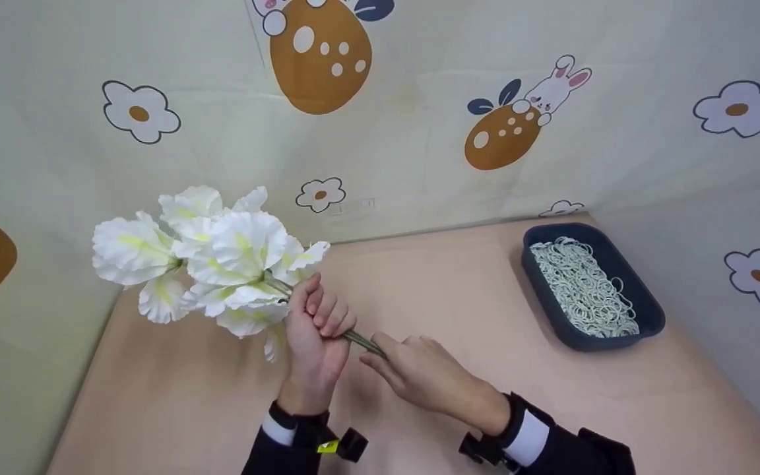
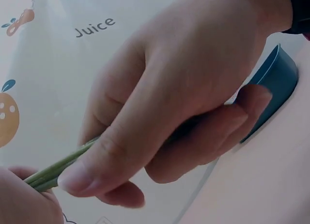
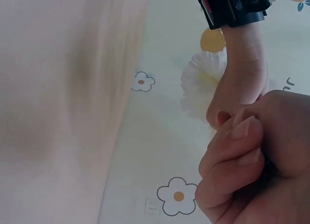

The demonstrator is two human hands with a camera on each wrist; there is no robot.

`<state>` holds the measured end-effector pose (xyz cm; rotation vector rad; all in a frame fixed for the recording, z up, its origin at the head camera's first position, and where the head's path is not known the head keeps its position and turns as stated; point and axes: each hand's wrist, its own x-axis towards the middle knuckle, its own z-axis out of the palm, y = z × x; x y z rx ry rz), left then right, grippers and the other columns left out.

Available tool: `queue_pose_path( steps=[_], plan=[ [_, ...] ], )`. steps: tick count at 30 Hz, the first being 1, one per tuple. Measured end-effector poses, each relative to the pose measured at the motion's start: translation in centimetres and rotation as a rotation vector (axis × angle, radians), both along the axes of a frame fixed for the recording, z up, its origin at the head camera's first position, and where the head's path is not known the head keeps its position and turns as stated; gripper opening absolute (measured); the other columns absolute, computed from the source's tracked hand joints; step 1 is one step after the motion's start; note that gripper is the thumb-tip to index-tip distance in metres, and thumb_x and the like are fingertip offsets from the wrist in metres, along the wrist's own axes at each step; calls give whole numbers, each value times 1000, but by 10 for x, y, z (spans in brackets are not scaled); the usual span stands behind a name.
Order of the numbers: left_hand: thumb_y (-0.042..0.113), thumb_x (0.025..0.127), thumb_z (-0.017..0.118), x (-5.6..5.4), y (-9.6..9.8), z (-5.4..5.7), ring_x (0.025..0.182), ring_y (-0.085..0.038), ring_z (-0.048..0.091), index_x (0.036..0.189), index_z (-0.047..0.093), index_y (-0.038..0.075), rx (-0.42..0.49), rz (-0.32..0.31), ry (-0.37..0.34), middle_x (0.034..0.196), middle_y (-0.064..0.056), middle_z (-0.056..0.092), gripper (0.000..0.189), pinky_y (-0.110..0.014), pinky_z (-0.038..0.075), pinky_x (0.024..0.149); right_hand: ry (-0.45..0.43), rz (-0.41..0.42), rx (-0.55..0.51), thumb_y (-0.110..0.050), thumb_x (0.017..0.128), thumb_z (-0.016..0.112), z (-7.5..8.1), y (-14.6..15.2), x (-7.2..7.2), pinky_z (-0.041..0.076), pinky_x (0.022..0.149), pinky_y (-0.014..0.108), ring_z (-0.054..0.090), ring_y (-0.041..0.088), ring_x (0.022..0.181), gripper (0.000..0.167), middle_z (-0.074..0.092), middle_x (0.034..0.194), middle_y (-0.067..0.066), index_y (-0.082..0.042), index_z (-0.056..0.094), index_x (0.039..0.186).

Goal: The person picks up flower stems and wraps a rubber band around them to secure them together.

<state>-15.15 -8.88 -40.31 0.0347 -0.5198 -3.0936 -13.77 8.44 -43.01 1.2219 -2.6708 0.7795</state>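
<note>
A bunch of artificial white flowers (image 1: 235,247) with yellow-green centres leans to the left in the head view, held above the table. My left hand (image 1: 317,340) grips the gathered green stems (image 1: 361,342) just under the blooms, fingers curled round them. Lower down the stems, my right hand (image 1: 429,376) holds their end between thumb and curled fingers. In the left wrist view, the right hand (image 2: 164,93) is large, with stems (image 2: 55,173) running to the left hand (image 2: 24,204). The right wrist view shows the left hand (image 3: 242,78) behind the right hand's curled fingers (image 3: 232,170).
A dark blue bin (image 1: 647,316) filled with pale looped cords (image 1: 584,290) stands at the table's right. The pinkish tabletop (image 1: 419,284) meets a cloth wall (image 1: 406,165) printed with flowers and rabbits, with side walls to left and right.
</note>
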Motion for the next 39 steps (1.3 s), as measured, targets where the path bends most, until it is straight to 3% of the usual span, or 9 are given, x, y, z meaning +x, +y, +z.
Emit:
queue_pose_path(
  steps=[4,7,12,17,21,25,30,34,39],
  plan=[
    [22,109,39,2,2,6,47,-9,44,69,40,16,-167,-14,29,53,6,40,40,-20,33,50,-142,27,-103,-33,109,47,4,3,3,23,44,14,29,-2,48,29,34,63,-13,-13,49,88],
    [23,110,40,4,3,8,62,-15,56,79,45,14,-291,-25,53,61,3,46,33,-27,44,66,-227,39,-165,-31,109,47,7,7,4,26,45,14,32,-3,49,27,42,67,-13,-12,53,92],
    [28,109,44,9,2,6,87,-21,63,105,54,11,-491,-62,137,88,-2,64,20,-38,48,88,-298,35,-237,-32,109,47,10,11,4,29,43,15,37,-3,48,26,48,70,-11,-11,58,98],
    [33,108,48,11,-2,0,95,-23,64,131,42,5,-633,-62,204,106,-4,65,36,-41,48,96,-385,14,-282,-38,108,46,11,14,4,31,37,16,40,-3,41,29,45,65,-11,-14,57,96],
    [30,109,48,11,-4,-4,96,-25,66,131,47,5,-595,-40,214,109,-8,63,34,-44,49,97,-437,3,-281,-40,108,45,10,16,4,34,35,18,42,-2,39,29,45,64,-11,-16,57,97],
    [27,110,46,10,-4,-6,99,-26,66,128,53,5,-497,-39,188,110,-10,63,30,-44,49,100,-481,-4,-274,-41,108,45,8,18,4,35,34,19,42,-1,38,31,44,61,-11,-15,57,95],
    [24,111,40,9,0,-5,101,-27,65,129,50,3,-371,-72,172,111,-10,63,29,-44,49,101,-560,-19,-290,-40,108,47,7,21,3,36,34,22,43,3,38,33,45,60,-8,-11,58,96],
    [24,113,30,8,6,-3,85,-20,56,124,47,7,-260,-118,131,97,-5,53,27,-35,47,87,-588,-18,-278,-41,108,47,4,21,4,36,34,22,44,4,37,32,44,59,-8,-14,55,94],
    [27,112,25,5,17,-1,66,-13,34,107,45,12,-164,-112,37,81,1,35,25,-26,33,63,-625,-9,-264,-42,108,45,2,20,7,36,34,21,45,5,36,32,45,55,-8,-15,52,93]
  ],
)
